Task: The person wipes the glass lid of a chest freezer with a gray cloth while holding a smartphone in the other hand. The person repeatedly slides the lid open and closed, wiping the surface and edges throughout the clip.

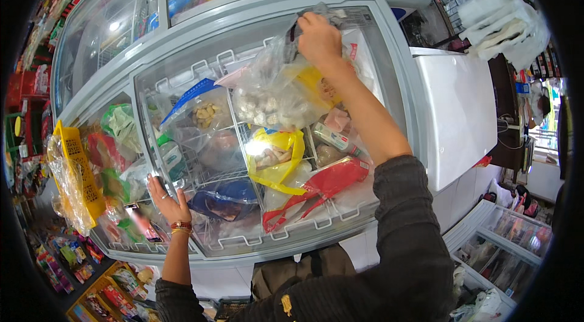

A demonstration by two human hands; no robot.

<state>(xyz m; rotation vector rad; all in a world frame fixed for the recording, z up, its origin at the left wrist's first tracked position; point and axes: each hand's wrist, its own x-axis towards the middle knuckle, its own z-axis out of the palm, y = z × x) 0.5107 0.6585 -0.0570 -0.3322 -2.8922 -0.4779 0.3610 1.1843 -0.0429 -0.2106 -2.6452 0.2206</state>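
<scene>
My right hand [319, 39] reaches to the far rim of a chest freezer [269, 9], its fingers closed on a crumpled grey cloth [325, 10]. My left hand [169, 203] rests with spread fingers against the upright frame bar [148, 148] of the freezer's sliding glass lid. Below my right arm lies a clear bag of white frozen balls [260, 107]. Around it are a yellow plastic bag [296, 151], a red bag [335, 178], a dark blue bag [228, 198] and a bag of yellowish pieces [205, 114]. Whether glass lies between my right hand and these bags, I cannot tell.
White wire baskets [232, 128] divide the freezer. A yellow plastic basket [80, 171] with clear bags stands on its left end. Another glass-topped freezer [109, 34] adjoins the far side. To the right are a white cabinet [456, 116] and hanging plastic bags [502, 25].
</scene>
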